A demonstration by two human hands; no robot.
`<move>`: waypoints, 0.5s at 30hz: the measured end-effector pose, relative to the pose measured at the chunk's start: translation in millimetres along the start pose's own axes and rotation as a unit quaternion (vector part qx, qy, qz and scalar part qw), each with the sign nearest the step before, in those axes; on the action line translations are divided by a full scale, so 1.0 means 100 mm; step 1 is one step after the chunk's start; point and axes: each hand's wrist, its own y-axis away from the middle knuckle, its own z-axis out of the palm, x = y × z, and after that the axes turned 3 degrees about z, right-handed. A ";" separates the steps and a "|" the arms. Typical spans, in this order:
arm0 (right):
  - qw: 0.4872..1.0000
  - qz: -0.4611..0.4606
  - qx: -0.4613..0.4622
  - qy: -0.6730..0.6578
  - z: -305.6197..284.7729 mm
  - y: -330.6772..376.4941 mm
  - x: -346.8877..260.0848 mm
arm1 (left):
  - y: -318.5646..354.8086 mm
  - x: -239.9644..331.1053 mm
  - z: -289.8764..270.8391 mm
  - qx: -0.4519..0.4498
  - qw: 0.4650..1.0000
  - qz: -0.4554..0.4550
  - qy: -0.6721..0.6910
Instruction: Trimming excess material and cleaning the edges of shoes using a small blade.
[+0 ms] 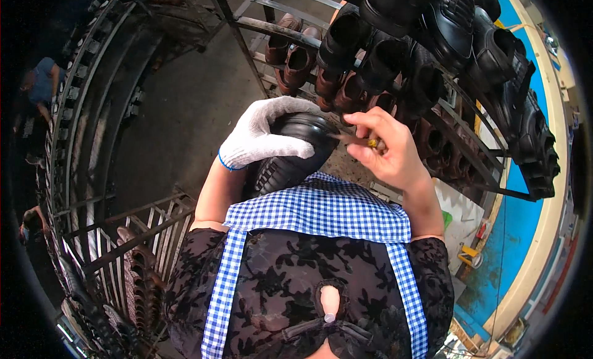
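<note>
Dark, leaf-patterned blouse (290, 251) fabric fills the near middle, with my blue-and-white checked apron (315, 207) just beyond it. Past the apron's far edge is the black shoe (302, 164), its rounded end turned away from me. My left hand (265, 133), in a white glove with a blue cuff edge, grips it: the fingers curve over the far side and the thumb lies along the near side. In my bare right hand (389, 146), the fingers are closed in a pinch around a small tool (373, 144) with a yellow part. Its tip is blurred beside the shoe's right edge; I cannot tell whether they touch. Far right, a metal rack (272, 28) carries black shoes (454, 25) above brown shoes (299, 62). Dark floor (179, 99) spreads out to the left, and a person in blue (43, 81) is at the far left.
</note>
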 end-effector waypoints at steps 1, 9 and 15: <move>1.000 0.000 0.004 -0.001 0.01 0.03 -0.02 | 0.00 0.01 -0.01 -0.003 1.000 -0.001 -0.003; 0.989 -0.010 0.000 0.145 -0.02 0.22 -0.09 | 0.02 0.02 -0.04 0.041 0.999 0.014 0.001; 0.995 0.097 0.013 -0.037 0.50 0.27 0.69 | -0.21 -0.35 -0.53 0.248 0.935 0.214 0.138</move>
